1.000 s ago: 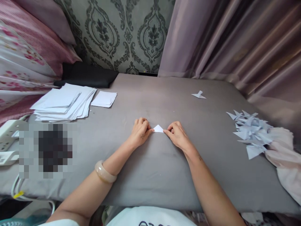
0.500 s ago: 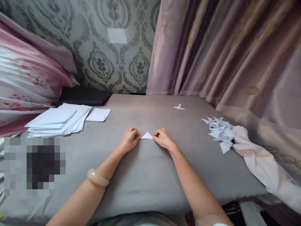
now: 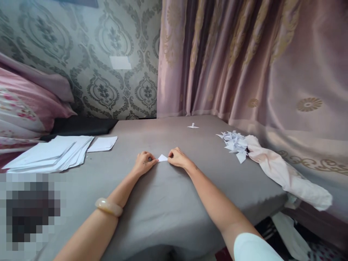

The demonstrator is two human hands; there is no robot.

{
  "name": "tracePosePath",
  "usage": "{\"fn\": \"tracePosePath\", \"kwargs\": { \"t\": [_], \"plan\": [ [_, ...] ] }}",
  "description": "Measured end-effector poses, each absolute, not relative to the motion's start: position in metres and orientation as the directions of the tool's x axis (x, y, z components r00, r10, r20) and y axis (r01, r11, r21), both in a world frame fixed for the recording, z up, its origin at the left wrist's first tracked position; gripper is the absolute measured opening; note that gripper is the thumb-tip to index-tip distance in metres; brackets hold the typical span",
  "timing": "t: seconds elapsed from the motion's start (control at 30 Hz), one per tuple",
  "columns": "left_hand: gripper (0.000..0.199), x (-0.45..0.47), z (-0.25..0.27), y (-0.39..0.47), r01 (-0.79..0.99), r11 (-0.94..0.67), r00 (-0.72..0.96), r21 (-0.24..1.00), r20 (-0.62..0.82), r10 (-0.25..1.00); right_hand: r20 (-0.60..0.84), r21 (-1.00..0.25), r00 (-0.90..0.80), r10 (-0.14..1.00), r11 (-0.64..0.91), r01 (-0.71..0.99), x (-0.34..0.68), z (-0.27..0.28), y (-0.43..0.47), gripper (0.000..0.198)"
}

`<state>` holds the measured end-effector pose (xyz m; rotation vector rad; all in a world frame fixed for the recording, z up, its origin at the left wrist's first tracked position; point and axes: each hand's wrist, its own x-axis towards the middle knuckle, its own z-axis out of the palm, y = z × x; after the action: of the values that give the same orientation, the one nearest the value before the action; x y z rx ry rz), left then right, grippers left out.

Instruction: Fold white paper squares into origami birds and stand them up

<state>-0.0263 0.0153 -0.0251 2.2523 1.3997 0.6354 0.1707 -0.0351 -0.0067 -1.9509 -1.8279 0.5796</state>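
Note:
A small white folded paper triangle (image 3: 162, 158) lies low over the grey cloth in the middle, its peak pointing away from me. My left hand (image 3: 145, 162) pinches its left corner between thumb and finger. At its right corner, my right hand (image 3: 178, 158) has thumb and finger closed on the paper. A pale bangle (image 3: 108, 207) circles my left wrist. Beyond the hands stands one small folded paper piece (image 3: 193, 126). To the right, several pointed folded paper pieces (image 3: 234, 142) lie in a heap.
Stacked white paper sheets (image 3: 46, 154) lie at the left, beside a smaller paper stack (image 3: 102, 144). A black folded item (image 3: 84, 125) sits behind them. The grey-covered table (image 3: 152, 217) borders a pink curtain (image 3: 206, 65) and a pale rolled cloth (image 3: 288, 174) at right.
The camera view has shifted to the right and tilted up. My hands stay at the paper triangle, and the right hand now covers more of its right side.

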Motion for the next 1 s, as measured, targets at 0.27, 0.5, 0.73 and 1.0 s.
{"fn": "tracePosePath", "kwargs": {
  "t": [0.27, 0.5, 0.73, 1.0],
  "plan": [
    [0.026, -0.029, -0.029, 0.021, 0.693, -0.457, 0.424, 0.558, 0.197, 0.884, 0.071, -0.443, 0.088, 0.994, -0.048, 0.895, 0.151, 0.000, -0.047, 0.014],
    [0.026, -0.029, -0.032, 0.023, 0.680, -0.475, 0.431, 0.559, 0.218, 0.875, 0.135, -0.414, 0.054, 0.989, 0.007, 0.910, 0.140, -0.008, -0.044, 0.035],
    [0.024, -0.029, -0.027, 0.021, 0.691, -0.454, 0.432, 0.562, 0.183, 0.883, 0.040, -0.483, 0.142, 0.989, -0.105, 0.869, 0.139, -0.010, -0.035, 0.049],
    [0.020, -0.030, -0.026, 0.018, 0.673, -0.430, 0.438, 0.602, 0.144, 0.887, -0.042, -0.602, 0.122, 0.992, -0.123, 0.789, 0.157, -0.017, -0.018, 0.040]
  ]
}}
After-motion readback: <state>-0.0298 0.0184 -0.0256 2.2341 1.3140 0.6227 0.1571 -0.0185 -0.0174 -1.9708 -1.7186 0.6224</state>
